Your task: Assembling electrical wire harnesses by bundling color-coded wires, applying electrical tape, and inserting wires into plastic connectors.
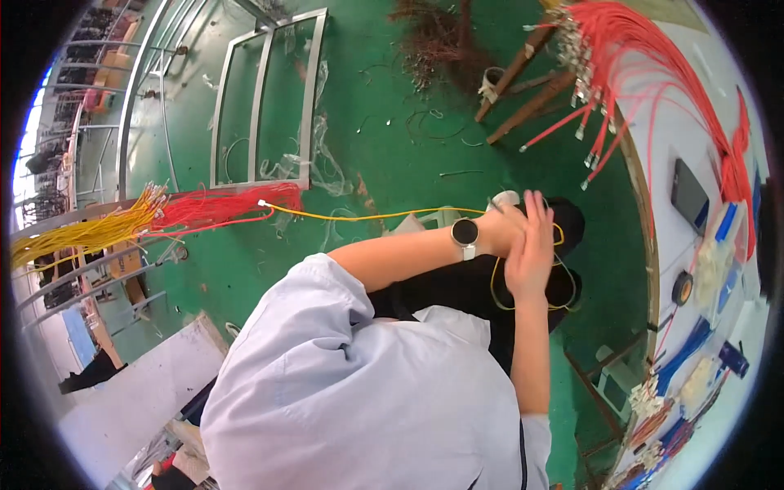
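Note:
My left hand [500,232], below a watch on its wrist, is closed around a yellow wire [359,218], its fingers partly hidden behind my other hand. My right hand [532,249] lies against it with the fingers stretched out. From my hands the yellow wire runs left to a small white connector [262,203] beside the bundle of red wires [224,206]. More of it hangs in loops below and right of my hands, over my dark-clad legs [457,294]. Whether wire lies between the two palms is hidden.
Yellow wires [90,233] lie along a rail at left. A metal frame [260,106] stands on the green floor. At right, a white table [678,245] bears red cables [653,49], a dark phone [691,196] and a tape roll [683,287]. Wooden legs [527,82] stand beyond my hands.

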{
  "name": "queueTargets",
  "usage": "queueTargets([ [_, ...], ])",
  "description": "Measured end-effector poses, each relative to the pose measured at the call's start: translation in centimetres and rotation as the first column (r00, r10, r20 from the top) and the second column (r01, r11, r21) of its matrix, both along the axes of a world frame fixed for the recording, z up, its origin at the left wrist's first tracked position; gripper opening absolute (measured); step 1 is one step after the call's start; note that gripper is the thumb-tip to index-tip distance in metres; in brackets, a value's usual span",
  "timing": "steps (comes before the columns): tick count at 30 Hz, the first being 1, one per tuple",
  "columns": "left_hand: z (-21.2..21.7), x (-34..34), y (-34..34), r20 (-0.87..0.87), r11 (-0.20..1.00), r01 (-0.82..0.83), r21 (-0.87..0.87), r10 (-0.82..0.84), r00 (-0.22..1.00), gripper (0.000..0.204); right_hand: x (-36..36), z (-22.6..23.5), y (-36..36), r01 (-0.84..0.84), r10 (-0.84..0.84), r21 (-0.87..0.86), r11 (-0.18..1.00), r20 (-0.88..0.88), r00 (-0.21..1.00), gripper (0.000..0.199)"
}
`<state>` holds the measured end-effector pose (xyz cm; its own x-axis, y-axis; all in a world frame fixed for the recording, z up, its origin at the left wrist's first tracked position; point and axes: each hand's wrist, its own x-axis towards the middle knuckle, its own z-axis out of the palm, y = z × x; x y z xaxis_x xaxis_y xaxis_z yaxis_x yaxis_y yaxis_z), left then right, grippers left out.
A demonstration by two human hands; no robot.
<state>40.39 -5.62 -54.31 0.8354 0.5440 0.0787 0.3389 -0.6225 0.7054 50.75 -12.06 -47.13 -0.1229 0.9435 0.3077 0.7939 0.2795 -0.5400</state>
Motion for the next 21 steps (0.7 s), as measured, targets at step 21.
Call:
queueTargets([
  [21, 6.8, -13.8, -2.1, -0.409, 0.918, -0.299, 0.260, 0.386, 0.827, 0.019, 14.5, -7.6, -24.2, 0.902, -0.902, -0.044, 0.429, 0.038, 0.431, 0.015],
])
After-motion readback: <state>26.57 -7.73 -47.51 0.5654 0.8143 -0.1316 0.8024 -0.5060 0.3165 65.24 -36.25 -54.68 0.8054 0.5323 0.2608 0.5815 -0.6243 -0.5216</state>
